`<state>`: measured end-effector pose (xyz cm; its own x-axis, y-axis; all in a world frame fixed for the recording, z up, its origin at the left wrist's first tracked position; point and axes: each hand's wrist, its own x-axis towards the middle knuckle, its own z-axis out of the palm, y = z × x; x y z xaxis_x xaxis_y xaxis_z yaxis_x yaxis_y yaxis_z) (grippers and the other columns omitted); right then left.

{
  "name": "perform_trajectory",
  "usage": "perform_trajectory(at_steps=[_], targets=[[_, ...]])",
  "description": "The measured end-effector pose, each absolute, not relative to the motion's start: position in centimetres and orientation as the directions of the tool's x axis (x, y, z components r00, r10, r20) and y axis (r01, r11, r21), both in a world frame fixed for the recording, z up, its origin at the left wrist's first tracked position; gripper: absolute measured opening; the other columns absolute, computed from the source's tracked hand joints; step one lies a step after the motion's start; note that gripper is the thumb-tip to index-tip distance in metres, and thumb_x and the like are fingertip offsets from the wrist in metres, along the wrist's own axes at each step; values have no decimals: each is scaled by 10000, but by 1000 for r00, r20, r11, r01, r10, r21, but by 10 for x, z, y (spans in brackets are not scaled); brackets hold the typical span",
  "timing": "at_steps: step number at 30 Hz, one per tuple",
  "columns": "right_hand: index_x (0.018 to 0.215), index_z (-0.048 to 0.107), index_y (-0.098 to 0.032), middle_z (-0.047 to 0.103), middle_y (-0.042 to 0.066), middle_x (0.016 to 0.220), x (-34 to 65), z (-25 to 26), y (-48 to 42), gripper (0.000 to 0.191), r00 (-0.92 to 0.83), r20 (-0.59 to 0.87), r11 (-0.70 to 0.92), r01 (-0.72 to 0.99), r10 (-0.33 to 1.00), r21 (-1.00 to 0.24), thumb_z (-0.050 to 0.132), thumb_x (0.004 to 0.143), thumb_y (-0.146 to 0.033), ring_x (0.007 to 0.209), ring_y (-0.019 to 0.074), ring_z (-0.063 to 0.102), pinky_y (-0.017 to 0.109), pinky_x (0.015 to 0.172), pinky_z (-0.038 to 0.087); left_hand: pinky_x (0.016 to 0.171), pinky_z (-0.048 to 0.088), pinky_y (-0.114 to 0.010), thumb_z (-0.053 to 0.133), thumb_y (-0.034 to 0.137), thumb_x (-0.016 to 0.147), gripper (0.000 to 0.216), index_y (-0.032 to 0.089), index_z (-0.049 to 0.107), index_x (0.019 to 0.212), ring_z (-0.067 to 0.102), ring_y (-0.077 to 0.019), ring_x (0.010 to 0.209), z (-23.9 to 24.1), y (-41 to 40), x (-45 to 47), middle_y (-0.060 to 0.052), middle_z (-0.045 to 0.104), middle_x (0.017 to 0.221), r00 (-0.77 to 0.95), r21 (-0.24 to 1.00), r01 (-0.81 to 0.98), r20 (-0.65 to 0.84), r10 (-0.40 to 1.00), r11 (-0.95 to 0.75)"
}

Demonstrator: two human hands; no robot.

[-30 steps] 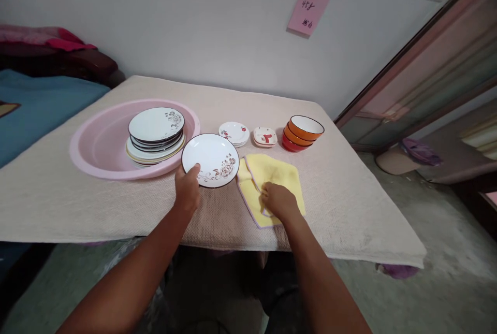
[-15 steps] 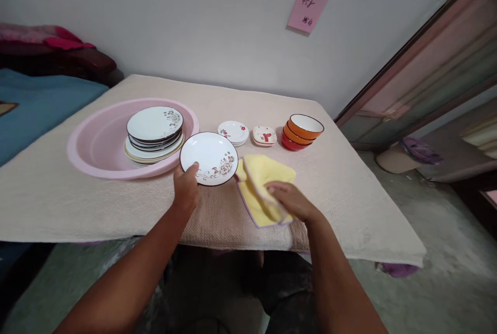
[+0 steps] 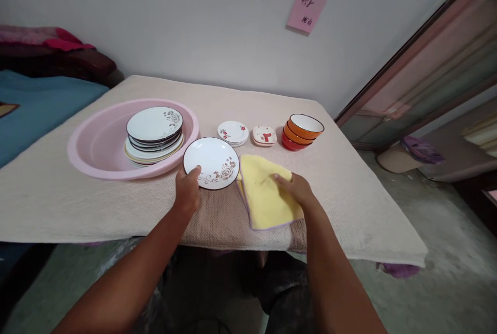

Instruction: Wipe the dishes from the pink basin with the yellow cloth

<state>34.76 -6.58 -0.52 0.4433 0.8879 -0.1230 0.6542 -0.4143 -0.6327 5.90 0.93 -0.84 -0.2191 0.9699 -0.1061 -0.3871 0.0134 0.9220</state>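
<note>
My left hand [image 3: 188,189] grips the near left rim of a white plate [image 3: 209,160] with a dark edge and brown flowers, thumb on top. The plate is tilted toward me above the table. Yellow cloth [image 3: 267,194] with a purple border hangs from my right hand [image 3: 294,188], whose thumb lies on top of it while the other fingers are hidden beneath. The cloth's left edge is close to the plate's right rim. Left of the plate, a pink basin [image 3: 93,142] contains a stack of plates [image 3: 153,124], the upper ones dark-rimmed with a flower print.
Small flowered plates [image 3: 232,131], square dishes [image 3: 264,135] and a stack of orange and red bowls [image 3: 301,132] stand along the back of the cloth-covered table [image 3: 361,209]. A wall is behind, bearing a pink note [image 3: 308,6]. A bin [image 3: 399,157] stands on the floor at right.
The yellow cloth has turned over and spread flatter beneath my right thumb. My left hand and the plate have shifted slightly right and toward me.
</note>
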Motion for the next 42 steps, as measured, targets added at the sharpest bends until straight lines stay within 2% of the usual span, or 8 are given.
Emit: perform_trajectory(at_steps=[8,15,23,25,29,33,36,42], targets=[[908,600,-203,677,31,738,311,32,-75,415,323,-147,-192,111,935,-975,541,761,-587,589,182,605,269,491,445,918,476,-425,644,173,666,469,156,614,1134,634,-239,981,-2,13,53,-104,656,1106,-232,916,-402,-123,965,20],[982,574,-185,692,76,809,310,33,-72,439,408,-207,-238,26,889,-971,484,797,-573,696,230,644,319,568,505,944,458,-414,646,186,672,473,141,608,1140,616,-241,1019,-3,12,46,-100,669,1065,-254,922,-385,-74,964,-31],[1125,534,-211,632,86,1056,295,57,-57,443,565,377,298,231,734,-926,392,841,-520,1051,217,579,326,808,476,953,453,-415,637,188,683,473,155,602,1153,614,-239,1027,-4,13,46,-100,662,1086,-245,914,-404,-61,968,-45],[1066,569,-214,641,73,1036,295,47,-61,403,519,338,259,222,785,-940,508,777,-487,1028,217,578,331,822,464,951,455,-419,637,188,685,474,157,601,1157,614,-243,1028,-4,14,45,-101,661,1086,-247,914,-403,-65,967,-42],[978,588,-198,645,37,938,287,8,-76,319,290,20,-15,117,957,-993,587,703,-361,856,190,588,309,753,463,958,450,-415,641,196,690,472,159,602,1159,607,-242,1042,-7,14,42,-101,656,1099,-254,923,-381,-48,966,-55],[746,571,-189,569,-15,721,277,-7,-91,109,-71,-235,-204,300,969,-932,537,717,-288,669,132,500,236,611,403,933,466,-413,641,212,689,464,159,607,1149,616,-239,1014,-9,11,43,-100,655,1105,-252,934,-355,-60,966,-35],[697,554,-182,519,-27,695,285,2,-96,69,-155,-251,-192,317,956,-929,496,705,-220,639,111,452,217,586,358,905,479,-407,644,215,676,454,152,614,1125,623,-236,988,-10,5,45,-104,652,1111,-245,947,-321,-83,966,0],[815,557,-183,512,-14,736,317,23,-103,122,-20,-233,-220,255,972,-942,495,715,-211,645,125,455,229,564,347,820,503,-407,656,216,643,418,121,628,1049,649,-227,855,-23,-10,47,-105,682,981,-187,933,-311,-245,951,179]])
